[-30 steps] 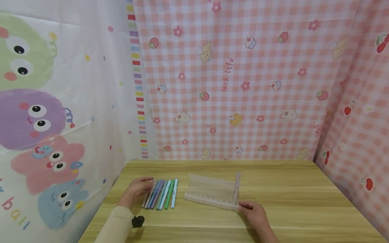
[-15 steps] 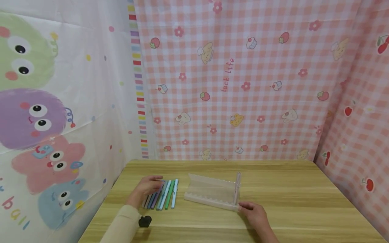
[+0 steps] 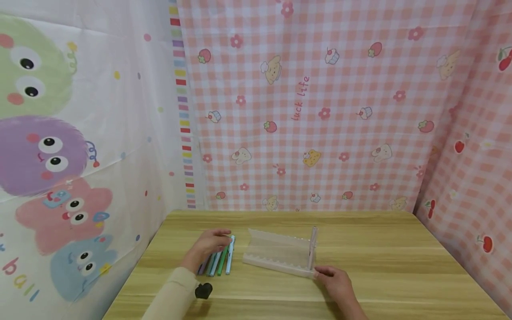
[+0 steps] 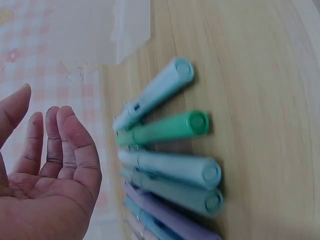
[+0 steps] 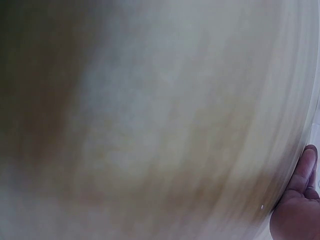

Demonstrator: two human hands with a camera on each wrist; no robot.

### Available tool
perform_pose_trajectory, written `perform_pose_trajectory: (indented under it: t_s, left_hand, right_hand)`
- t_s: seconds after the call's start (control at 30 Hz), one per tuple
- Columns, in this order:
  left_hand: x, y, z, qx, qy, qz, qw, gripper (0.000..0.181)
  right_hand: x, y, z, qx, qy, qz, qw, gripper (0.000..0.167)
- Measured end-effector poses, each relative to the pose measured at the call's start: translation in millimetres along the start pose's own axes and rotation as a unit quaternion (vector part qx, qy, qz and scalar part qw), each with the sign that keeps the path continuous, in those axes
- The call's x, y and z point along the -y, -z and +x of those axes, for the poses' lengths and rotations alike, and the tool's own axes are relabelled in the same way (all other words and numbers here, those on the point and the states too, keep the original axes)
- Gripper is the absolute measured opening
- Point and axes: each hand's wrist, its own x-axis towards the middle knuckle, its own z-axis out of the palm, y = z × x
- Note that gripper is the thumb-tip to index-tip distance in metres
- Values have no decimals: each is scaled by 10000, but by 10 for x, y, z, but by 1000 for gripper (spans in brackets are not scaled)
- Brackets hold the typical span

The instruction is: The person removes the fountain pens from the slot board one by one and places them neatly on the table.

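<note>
My left hand (image 3: 210,246) hovers over the row of pens, fingers loosely extended and nothing between them in the left wrist view. Below it lie several capped pens, among them a green pen (image 4: 170,128), a light blue pen (image 4: 160,90) at the row's right end and a purple pen (image 4: 172,215). A clear pen rack (image 3: 276,267) with notched edges lies to their right. One pale pink pen (image 3: 312,249) leans upright in its right end. At that end's front corner, my right hand (image 3: 335,282) holds the rack between thumb and fingers.
A wood-grain table (image 3: 384,266) carries everything. Behind it hangs a pink checked cloth (image 3: 340,133), and a white cartoon cloth (image 3: 132,133) covers the left side. A small black piece (image 3: 204,291) sticks out by the left cuff.
My left hand has moved to the right over the row of pens, from its left end towards the light blue pen. The right hand and rack stay put.
</note>
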Motion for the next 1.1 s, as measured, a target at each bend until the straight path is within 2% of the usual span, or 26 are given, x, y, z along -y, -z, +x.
perform_pose_trajectory:
  t_s: [0.43,0.7,1.1]
  left_hand:
    - [-76,-384,70,504,-63,58,9987,43]
    - [-64,-673,119,595,-86,-115,9981,38]
    - [-87,-1118,186,892,-121,25,9959,37]
  right_hand:
    - [-10,-7,0,-16,-11,42,10000,17]
    - [-22,-4,8,15,-39,117,9999,17]
    - [-14,-5,7,11,-74,153,9999,17]
